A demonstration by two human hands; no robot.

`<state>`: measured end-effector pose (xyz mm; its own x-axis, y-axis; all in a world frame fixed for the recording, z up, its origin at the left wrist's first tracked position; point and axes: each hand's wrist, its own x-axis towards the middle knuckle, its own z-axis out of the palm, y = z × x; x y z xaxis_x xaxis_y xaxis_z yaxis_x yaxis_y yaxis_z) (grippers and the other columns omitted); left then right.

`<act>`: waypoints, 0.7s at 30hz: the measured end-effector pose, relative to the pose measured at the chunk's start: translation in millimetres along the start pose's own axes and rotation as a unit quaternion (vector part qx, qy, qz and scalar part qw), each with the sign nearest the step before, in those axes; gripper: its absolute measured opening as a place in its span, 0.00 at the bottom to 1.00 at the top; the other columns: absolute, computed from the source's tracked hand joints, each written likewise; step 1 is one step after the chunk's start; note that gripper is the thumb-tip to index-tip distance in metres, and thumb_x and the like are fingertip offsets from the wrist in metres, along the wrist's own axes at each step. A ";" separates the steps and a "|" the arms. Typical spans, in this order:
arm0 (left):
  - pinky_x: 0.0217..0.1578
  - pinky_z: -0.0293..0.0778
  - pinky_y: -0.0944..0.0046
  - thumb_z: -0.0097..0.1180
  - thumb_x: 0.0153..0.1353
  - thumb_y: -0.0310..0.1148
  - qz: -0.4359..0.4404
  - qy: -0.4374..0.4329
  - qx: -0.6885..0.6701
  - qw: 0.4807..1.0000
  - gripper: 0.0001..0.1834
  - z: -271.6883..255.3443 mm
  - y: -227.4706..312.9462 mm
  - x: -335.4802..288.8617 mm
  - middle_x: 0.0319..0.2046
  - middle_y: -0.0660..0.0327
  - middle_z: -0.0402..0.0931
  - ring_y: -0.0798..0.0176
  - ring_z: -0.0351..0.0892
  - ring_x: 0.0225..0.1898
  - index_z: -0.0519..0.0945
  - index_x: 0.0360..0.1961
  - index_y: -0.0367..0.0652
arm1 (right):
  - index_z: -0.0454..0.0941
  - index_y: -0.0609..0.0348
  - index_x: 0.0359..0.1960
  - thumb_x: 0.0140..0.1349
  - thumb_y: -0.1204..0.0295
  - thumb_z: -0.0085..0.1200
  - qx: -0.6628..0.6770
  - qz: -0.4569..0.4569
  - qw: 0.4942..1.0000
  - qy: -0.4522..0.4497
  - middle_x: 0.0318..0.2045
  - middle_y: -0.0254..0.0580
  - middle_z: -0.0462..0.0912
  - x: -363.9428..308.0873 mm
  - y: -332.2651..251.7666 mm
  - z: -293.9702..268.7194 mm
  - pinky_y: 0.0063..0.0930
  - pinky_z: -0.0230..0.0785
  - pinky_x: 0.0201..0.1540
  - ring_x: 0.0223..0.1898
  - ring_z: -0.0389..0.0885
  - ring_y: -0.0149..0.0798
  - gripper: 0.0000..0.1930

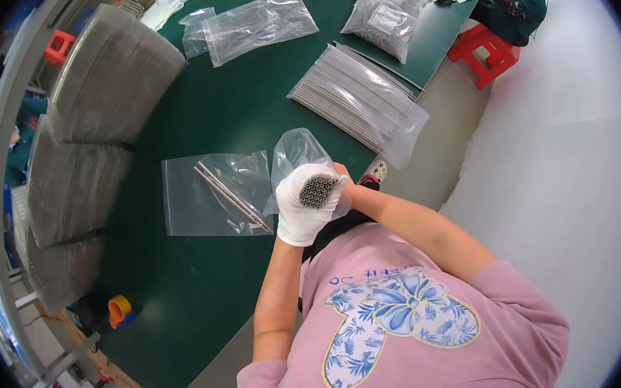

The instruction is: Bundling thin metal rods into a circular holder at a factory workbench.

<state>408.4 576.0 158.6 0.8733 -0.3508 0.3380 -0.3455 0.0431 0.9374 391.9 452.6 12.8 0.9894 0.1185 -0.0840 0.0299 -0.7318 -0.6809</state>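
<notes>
My left hand [300, 221], in a white glove, is wrapped round a bundle of thin metal tubes [318, 191]. The tubes' round open ends face up toward me. A clear plastic bag [296, 149] surrounds the far part of the bundle, behind the glove. My bare right hand [344, 177] is at the bag's right side; its fingers are mostly hidden, so its grip does not show. Just to the left, a flat clear bag [184, 205] lies on the green table [178, 279], with a few loose metal tubes [229, 194] on it.
A bag packed with long tubes [354, 98] lies at the right table edge. Beyond it sit a bag of small grey parts [384, 21] and empty clear bags [259, 28]. Stacked clear-wrapped packs [115, 71] line the left. Tape [119, 310] stands nearby. A person [526, 1] sits far right.
</notes>
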 end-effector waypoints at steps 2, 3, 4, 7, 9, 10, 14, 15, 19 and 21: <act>0.31 0.72 0.69 0.67 0.44 0.20 0.002 0.010 -0.004 1.000 0.10 2.2 -1.5 2.1 0.24 0.61 0.77 0.67 0.75 0.26 0.77 0.26 0.39 | 0.77 0.52 0.31 0.44 0.61 0.58 0.004 0.026 0.999 -0.028 0.30 0.48 0.81 -0.3 -7.2 -11.3 0.40 0.72 0.36 0.35 0.79 0.53 0.14; 0.31 0.72 0.69 0.67 0.44 0.20 0.002 0.016 0.005 1.000 0.10 0.2 -2.2 1.7 0.25 0.61 0.77 0.67 0.75 0.26 0.78 0.27 0.39 | 0.76 0.52 0.33 0.45 0.60 0.57 0.058 0.068 0.994 -0.059 0.31 0.48 0.81 0.9 -21.8 -26.6 0.41 0.72 0.36 0.36 0.79 0.54 0.15; 0.31 0.72 0.69 0.67 0.44 0.20 0.004 0.016 0.010 1.000 0.10 0.8 -2.6 2.7 0.25 0.61 0.77 0.67 0.75 0.26 0.78 0.27 0.39 | 0.74 0.51 0.36 0.47 0.60 0.55 0.110 0.117 0.983 -0.084 0.32 0.48 0.81 -0.5 -27.9 -37.2 0.41 0.72 0.37 0.37 0.78 0.54 0.15; 0.32 0.73 0.69 0.66 0.45 0.19 0.001 0.001 0.015 1.000 0.09 2.1 -1.3 9.0 0.26 0.61 0.77 0.66 0.77 0.28 0.78 0.27 0.39 | 0.71 0.53 0.37 0.51 0.61 0.51 -0.077 0.045 0.992 -0.086 0.33 0.48 0.80 -16.9 -3.9 -55.1 0.42 0.70 0.38 0.39 0.78 0.54 0.15; 0.33 0.73 0.69 0.65 0.45 0.19 -0.008 -0.003 0.001 1.000 0.09 -0.5 -0.6 9.5 0.27 0.60 0.78 0.66 0.77 0.29 0.78 0.28 0.39 | 0.71 0.54 0.36 0.52 0.63 0.49 -0.054 0.120 0.987 -0.089 0.32 0.48 0.80 -30.7 -7.0 -81.2 0.42 0.69 0.37 0.37 0.77 0.54 0.12; 0.34 0.74 0.69 0.64 0.46 0.19 -0.016 -0.011 -0.010 1.000 0.09 -1.6 0.1 9.8 0.28 0.60 0.78 0.66 0.78 0.29 0.78 0.29 0.39 | 0.71 0.56 0.34 0.54 0.65 0.47 -0.027 0.195 0.977 -0.087 0.31 0.48 0.79 -33.7 -14.2 -100.0 0.42 0.68 0.37 0.36 0.77 0.54 0.10; 0.32 0.74 0.66 0.66 0.44 0.21 -0.017 -0.001 -0.032 0.999 0.11 -3.1 -0.6 9.7 0.27 0.58 0.78 0.59 0.79 0.28 0.79 0.30 0.40 | 0.73 0.59 0.32 0.57 0.73 0.44 0.109 0.139 0.984 -0.002 0.28 0.44 0.77 -40.0 -42.2 -158.2 0.35 0.66 0.34 0.30 0.75 0.46 0.06; 0.34 0.74 0.67 0.64 0.45 0.20 -0.008 -0.008 -0.028 1.000 0.11 -3.5 0.5 9.9 0.29 0.59 0.78 0.62 0.79 0.30 0.78 0.31 0.39 | 0.74 0.60 0.32 0.58 0.75 0.44 0.159 0.127 0.979 0.021 0.27 0.42 0.76 -37.9 -57.0 -170.1 0.33 0.65 0.33 0.28 0.73 0.43 0.06; 0.35 0.74 0.67 0.63 0.45 0.19 -0.004 0.002 -0.017 1.000 0.11 -2.6 4.7 9.8 0.30 0.59 0.78 0.61 0.79 0.31 0.78 0.32 0.40 | 0.79 0.61 0.33 0.55 0.80 0.52 0.076 -0.148 0.979 0.120 0.25 0.37 0.75 -22.8 -108.0 -199.3 0.26 0.66 0.33 0.29 0.73 0.36 0.06; 0.34 0.74 0.66 0.65 0.43 0.20 -0.007 0.017 -0.013 1.000 0.12 -1.6 3.9 8.4 0.30 0.58 0.78 0.59 0.79 0.31 0.79 0.31 0.41 | 0.80 0.62 0.33 0.53 0.81 0.54 0.073 -0.161 0.975 0.134 0.25 0.37 0.75 -18.3 -121.8 -201.5 0.23 0.67 0.34 0.30 0.74 0.35 0.06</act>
<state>414.9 574.7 165.3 0.8896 -0.3193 0.3266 -0.3242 0.0622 0.9439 398.8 404.3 243.9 0.9341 0.1328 0.3315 0.3445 -0.5794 -0.7387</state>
